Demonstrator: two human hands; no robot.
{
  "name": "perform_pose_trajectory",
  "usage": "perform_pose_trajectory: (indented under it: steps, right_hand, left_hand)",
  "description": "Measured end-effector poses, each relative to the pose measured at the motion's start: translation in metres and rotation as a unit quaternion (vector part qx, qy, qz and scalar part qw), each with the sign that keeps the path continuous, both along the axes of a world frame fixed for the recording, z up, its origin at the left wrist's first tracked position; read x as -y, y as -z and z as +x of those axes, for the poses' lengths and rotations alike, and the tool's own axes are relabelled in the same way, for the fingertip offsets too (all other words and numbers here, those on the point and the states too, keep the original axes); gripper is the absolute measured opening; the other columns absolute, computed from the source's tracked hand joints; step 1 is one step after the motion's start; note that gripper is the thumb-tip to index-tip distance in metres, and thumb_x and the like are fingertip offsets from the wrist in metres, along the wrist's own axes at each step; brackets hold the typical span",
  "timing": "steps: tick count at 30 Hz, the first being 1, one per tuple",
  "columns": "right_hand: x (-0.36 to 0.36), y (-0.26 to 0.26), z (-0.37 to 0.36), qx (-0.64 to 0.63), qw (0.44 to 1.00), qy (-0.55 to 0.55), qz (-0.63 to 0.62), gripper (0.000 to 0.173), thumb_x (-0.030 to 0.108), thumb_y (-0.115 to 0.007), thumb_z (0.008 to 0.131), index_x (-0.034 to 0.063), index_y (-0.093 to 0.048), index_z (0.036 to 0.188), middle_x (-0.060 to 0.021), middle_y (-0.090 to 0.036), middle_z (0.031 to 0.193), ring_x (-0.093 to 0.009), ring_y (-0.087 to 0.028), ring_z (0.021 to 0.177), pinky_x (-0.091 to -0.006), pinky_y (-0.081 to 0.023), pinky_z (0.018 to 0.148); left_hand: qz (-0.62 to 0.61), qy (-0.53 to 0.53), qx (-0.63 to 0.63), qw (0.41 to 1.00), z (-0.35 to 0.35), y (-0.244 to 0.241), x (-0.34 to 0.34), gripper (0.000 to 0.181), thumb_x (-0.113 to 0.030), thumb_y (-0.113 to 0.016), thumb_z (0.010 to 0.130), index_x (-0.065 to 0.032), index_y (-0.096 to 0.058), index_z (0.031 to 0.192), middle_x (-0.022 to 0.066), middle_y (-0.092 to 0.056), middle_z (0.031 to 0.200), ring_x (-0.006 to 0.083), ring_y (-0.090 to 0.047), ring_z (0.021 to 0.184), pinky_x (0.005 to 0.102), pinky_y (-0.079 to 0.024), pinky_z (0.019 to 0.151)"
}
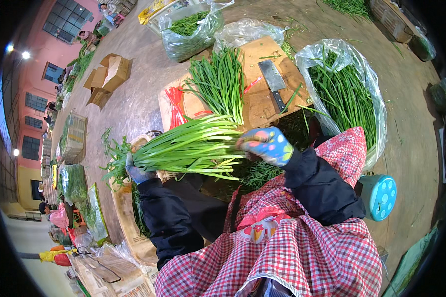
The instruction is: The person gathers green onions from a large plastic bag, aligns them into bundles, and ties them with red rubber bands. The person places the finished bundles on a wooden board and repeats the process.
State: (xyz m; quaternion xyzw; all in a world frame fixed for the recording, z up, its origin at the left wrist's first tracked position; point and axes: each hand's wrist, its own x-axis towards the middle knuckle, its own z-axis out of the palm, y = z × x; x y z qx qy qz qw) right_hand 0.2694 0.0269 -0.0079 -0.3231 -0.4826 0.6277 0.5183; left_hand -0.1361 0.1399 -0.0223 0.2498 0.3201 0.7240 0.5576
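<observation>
My left hand [136,169], in a glove, is closed around the leafy end of a bunch of green garlic chives [186,148], held sideways before me with its pale stem ends to the right. At those stem ends is my right hand [267,144], in a blue patterned glove. Its fingers are curled and blurred, so whether they pinch a stem is unclear. Just beyond, another bunch of chives [219,81] lies on a wooden board [256,107]. A cleaver [273,81] with a black handle rests on the board's right side. Red ties [175,105] lie at its left.
An open plastic bag of chives [345,96] stands at the right, near a blue stool [377,196]. Behind the board is another filled bag [191,35]. A cardboard box [109,76] sits on the floor at left. Loose greens [262,174] lie below my right hand.
</observation>
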Motion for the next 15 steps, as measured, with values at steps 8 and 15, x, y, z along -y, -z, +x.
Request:
perform_pose_trajectory:
  steps: [8,15]
  right_hand:
    - [0.038,0.051,0.050,0.269,0.960,-0.040,-0.069,0.051,0.028,-0.067,0.077,0.0026,-0.053,0.118,-0.0124,-0.062,0.102,-0.020,-0.060,0.092,-0.0319,-0.046,0.081]
    - [0.018,0.030,-0.014,0.146,0.984,-0.041,-0.099,0.055,0.023,-0.063,0.082,-0.0006,-0.042,0.127,-0.0124,-0.050,0.123,-0.018,-0.047,0.111,-0.0311,-0.037,0.094]
  left_hand:
    - [0.015,-0.021,0.020,0.999,-0.009,-0.001,-0.001,0.024,-0.023,-0.045,0.086,-0.0044,-0.058,0.095,0.0154,-0.060,0.101,0.0338,-0.053,0.104,0.0531,-0.040,0.092]
    - [0.084,0.086,0.074,0.990,0.039,-0.029,0.014,0.024,-0.022,-0.048,0.086,-0.0049,-0.057,0.099,0.0097,-0.063,0.095,0.0334,-0.052,0.105,0.0542,-0.034,0.098]
